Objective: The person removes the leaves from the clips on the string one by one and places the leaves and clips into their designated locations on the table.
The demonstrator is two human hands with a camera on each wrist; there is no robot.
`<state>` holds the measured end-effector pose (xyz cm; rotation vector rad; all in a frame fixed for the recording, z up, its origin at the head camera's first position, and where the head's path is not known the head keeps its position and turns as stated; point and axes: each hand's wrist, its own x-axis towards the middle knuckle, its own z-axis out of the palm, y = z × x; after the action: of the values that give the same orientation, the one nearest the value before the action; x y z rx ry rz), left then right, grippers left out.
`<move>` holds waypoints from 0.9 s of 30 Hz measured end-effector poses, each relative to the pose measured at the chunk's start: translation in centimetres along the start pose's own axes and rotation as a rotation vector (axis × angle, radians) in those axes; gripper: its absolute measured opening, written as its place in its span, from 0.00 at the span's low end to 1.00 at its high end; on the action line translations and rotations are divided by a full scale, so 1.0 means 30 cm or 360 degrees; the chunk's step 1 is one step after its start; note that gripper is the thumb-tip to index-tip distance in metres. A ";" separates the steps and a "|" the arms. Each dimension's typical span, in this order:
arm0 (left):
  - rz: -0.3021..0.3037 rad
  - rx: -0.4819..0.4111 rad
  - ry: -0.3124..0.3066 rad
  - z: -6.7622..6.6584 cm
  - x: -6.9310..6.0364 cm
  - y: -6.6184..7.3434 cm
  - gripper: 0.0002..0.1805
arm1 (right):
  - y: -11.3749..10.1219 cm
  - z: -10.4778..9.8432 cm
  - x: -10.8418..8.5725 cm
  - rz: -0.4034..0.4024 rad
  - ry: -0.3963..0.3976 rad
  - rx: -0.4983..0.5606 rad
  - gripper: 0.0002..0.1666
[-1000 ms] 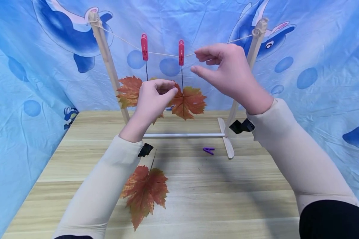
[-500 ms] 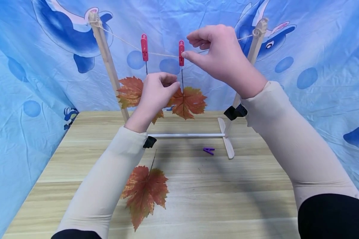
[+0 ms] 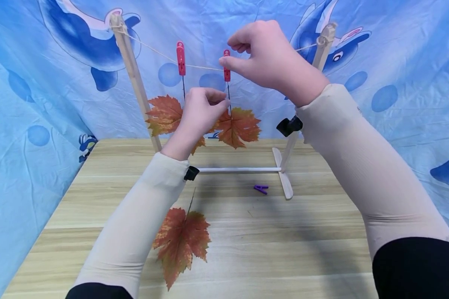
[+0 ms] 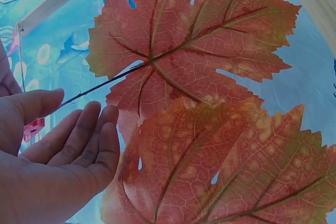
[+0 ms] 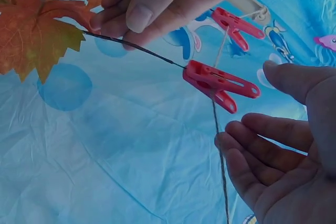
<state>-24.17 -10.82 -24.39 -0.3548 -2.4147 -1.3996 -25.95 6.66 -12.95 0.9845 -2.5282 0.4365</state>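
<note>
My left hand (image 3: 202, 110) pinches the dark stem (image 4: 100, 85) of the right hanging leaf (image 3: 239, 126) between thumb and fingers. That stem runs up to a red clothespin (image 5: 212, 82) on the string (image 5: 222, 166). Beside this clothespin is my right hand (image 3: 265, 56), its thumb and fingers spread apart around the handle end, holding nothing. In the right wrist view, the thumb and fingertips do not grip the pin. A second red clothespin (image 3: 181, 58) on the string, to the left, holds the stem of another leaf (image 3: 164, 114), partly behind my left hand.
Wooden posts (image 3: 131, 74) carry the string, with a white bar (image 3: 239, 169) low between them. A purple clothespin (image 3: 261, 189) and a loose leaf (image 3: 183, 241) lie on the wooden table (image 3: 284, 249). Behind hangs a blue patterned cloth (image 3: 396, 62).
My right hand has moved up and left to the right clothespin. The left hand has risen slightly to the right and now pinches the stem; the right hanging leaf has shifted slightly right.
</note>
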 end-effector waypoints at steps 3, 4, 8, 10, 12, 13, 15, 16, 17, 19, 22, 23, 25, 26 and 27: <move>0.0022 0.0020 -0.0013 0.005 0.002 0.002 0.14 | -0.006 0.011 0.010 0.0005 -0.0059 -0.0014 0.28; 0.0033 0.0029 -0.0013 0.006 0.003 0.001 0.13 | -0.008 0.015 0.012 0.0002 -0.0071 -0.0019 0.27; 0.0070 0.0073 -0.0008 0.016 0.006 -0.002 0.11 | -0.013 0.024 0.018 0.0010 -0.0111 -0.0017 0.24; 0.0087 0.0107 0.0004 0.022 0.008 -0.004 0.11 | -0.014 0.026 0.018 0.0018 -0.0124 -0.0016 0.23; 0.0112 0.0135 0.0012 0.029 0.009 -0.004 0.10 | -0.014 0.026 0.018 0.0031 -0.0128 -0.0007 0.23; 0.0128 0.0150 0.0015 0.032 0.010 -0.005 0.10 | -0.014 0.025 0.017 0.0035 -0.0125 -0.0004 0.23; 0.0159 0.0163 0.0025 0.038 0.011 -0.005 0.10 | -0.014 0.025 0.017 0.0045 -0.0120 0.0005 0.22; 0.0169 0.0162 0.0027 0.040 0.012 -0.006 0.10 | -0.013 0.025 0.018 0.0047 -0.0117 0.0011 0.22; 0.0173 0.0164 0.0029 0.042 0.011 -0.006 0.09 | -0.013 0.026 0.018 0.0052 -0.0117 0.0016 0.22; 0.0179 0.0174 0.0034 0.044 0.010 -0.008 0.09 | -0.012 0.027 0.018 0.0056 -0.0117 0.0029 0.22; 0.0176 0.0186 0.0031 0.044 0.005 -0.010 0.10 | -0.011 0.030 0.018 0.0068 -0.0106 0.0059 0.21; 0.0173 0.0190 0.0027 0.043 0.004 -0.011 0.10 | -0.010 0.031 0.017 0.0077 -0.0097 0.0072 0.20; 0.0183 0.0196 0.0023 0.042 0.003 -0.013 0.09 | -0.010 0.033 0.015 0.0087 -0.0075 0.0101 0.20; 0.0186 0.0200 0.0020 0.040 0.003 -0.013 0.09 | -0.010 0.035 0.014 0.0090 -0.0062 0.0111 0.19; 0.0190 0.0204 0.0018 0.039 0.002 -0.014 0.09 | -0.010 0.037 0.013 0.0090 -0.0048 0.0122 0.19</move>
<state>-24.57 -10.00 -25.24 -0.4497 -2.4160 -1.1869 -26.28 5.76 -13.68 0.9560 -2.5887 0.5423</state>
